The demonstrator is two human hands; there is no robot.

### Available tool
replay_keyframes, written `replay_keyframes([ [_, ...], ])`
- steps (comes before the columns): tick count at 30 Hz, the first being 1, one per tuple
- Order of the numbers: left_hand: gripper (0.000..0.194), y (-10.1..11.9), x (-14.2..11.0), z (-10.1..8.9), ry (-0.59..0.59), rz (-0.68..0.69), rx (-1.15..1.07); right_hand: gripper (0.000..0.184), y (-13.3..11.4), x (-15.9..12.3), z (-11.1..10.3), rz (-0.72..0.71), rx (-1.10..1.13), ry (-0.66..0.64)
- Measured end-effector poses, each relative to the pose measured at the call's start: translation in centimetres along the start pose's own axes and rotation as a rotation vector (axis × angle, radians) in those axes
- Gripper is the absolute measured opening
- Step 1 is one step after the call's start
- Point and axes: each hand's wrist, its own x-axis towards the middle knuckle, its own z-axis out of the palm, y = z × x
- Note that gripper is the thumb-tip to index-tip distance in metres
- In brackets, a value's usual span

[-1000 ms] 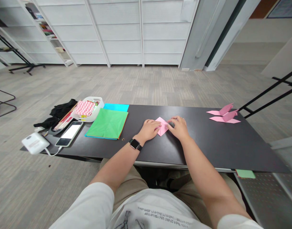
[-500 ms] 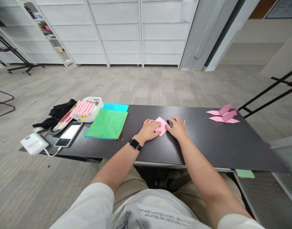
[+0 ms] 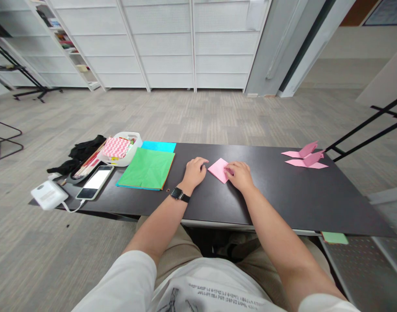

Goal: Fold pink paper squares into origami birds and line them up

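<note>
A small folded pink paper (image 3: 219, 168) lies flat on the black table (image 3: 282, 195). My right hand (image 3: 240, 175) rests on its right edge, fingers curled and pressing the paper down. My left hand (image 3: 194, 170), with a watch on the wrist, lies on the table just left of the paper, apart from it, its fingers loosely bent with nothing in them.
A stack of green and blue sheets (image 3: 147, 168) lies to the left, with a white tray of patterned paper (image 3: 120, 148), a phone (image 3: 95, 182), a white device (image 3: 49, 194) and black cloth (image 3: 83, 150). Two folded pink pieces (image 3: 305, 157) sit far right. A green sheet (image 3: 334, 237) lies below the table edge.
My left hand has come off the pink paper and moved left. The paper now lies flat and more uncovered, with only my right hand on it.
</note>
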Motion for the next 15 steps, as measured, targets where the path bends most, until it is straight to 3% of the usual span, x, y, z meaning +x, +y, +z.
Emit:
replay_keyframes([
  [4,0.028,-0.47,-0.1,0.21,-0.049,-0.047,0.075,0.024,0.61,0.03,0.11,0.044,0.016,0.016],
  [15,0.02,-0.06,-0.14,0.16,-0.093,0.026,0.055,0.025,0.71,0.03,0.15,0.005,0.023,-0.009],
])
